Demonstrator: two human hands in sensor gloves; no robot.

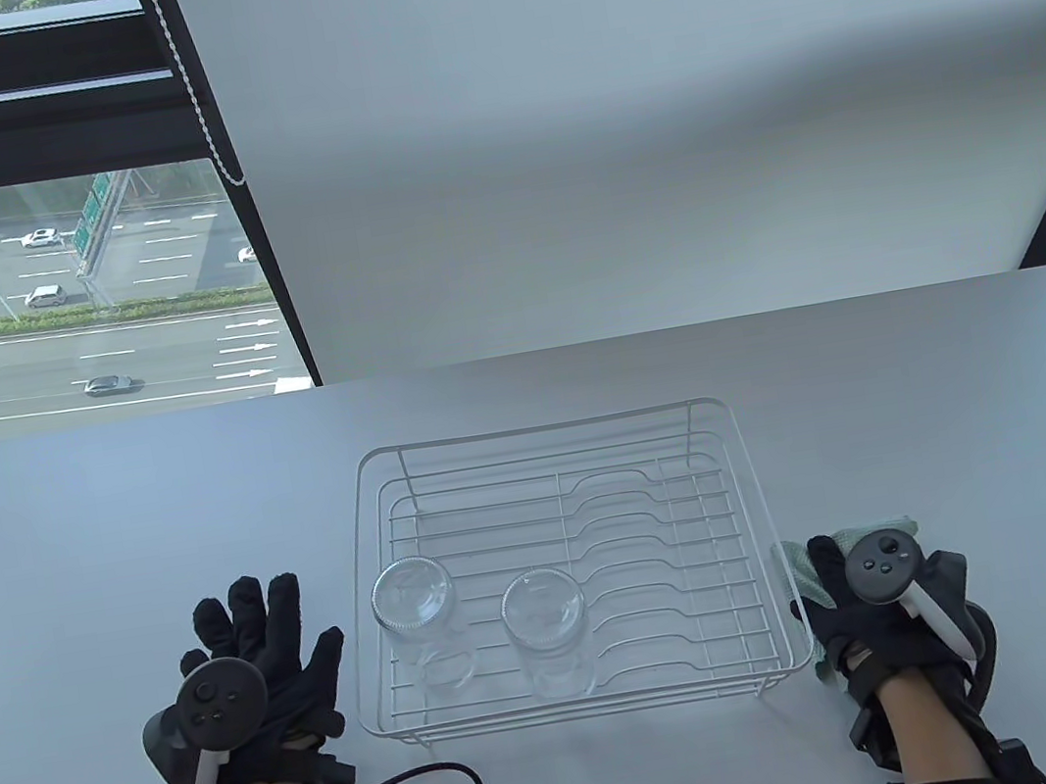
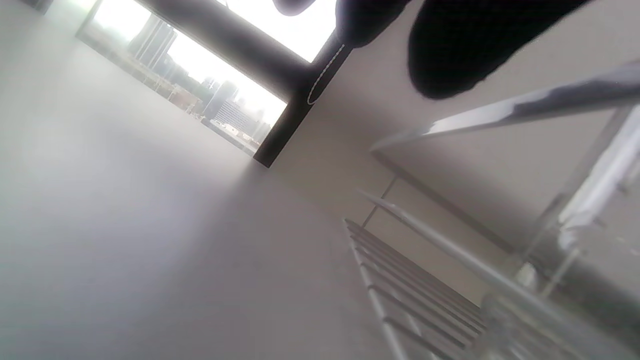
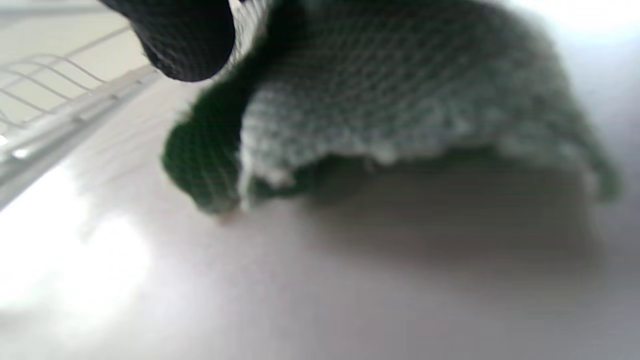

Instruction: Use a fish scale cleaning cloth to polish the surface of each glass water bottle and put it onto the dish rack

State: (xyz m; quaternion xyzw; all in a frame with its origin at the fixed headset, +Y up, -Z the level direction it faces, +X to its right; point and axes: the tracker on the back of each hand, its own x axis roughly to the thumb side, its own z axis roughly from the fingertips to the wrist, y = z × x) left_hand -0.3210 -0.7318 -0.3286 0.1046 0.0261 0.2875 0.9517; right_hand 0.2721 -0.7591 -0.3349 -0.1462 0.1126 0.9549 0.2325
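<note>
Nearest the bottom edge of the table view, the left hand (image 1: 262,656) lies flat on the white table (image 1: 109,537) with its gloved fingers straight and spread, holding nothing, just left of the dish rack (image 1: 364,576) and apart from its wire wall. On the other side the right hand (image 1: 865,606) sits on the pale green fish scale cleaning cloth (image 1: 887,528), which is bunched on the table just beside the rack's right end; the tracker hides most of the fingers, so whether they grip the cloth or only rest on it cannot be told, though in the right wrist view a dark fingertip (image 3: 185,40) seems to sit on the cloth's (image 3: 400,100) raised fold. A black cable (image 1: 445,776) runs from the left wrist toward the near table edge. Between the hands, two glass water bottles stand in the rack's near left part: the left bottle (image 1: 414,600) close to the left wall, the right bottle (image 1: 544,609) just beside it, the two not touching. The rack's right half and far rows are bare wire. Bare tabletop lies to the left of the left hand and beyond the rack up to the far table edge, where a white roller blind (image 1: 635,96) and a window (image 1: 50,288) rise behind
</note>
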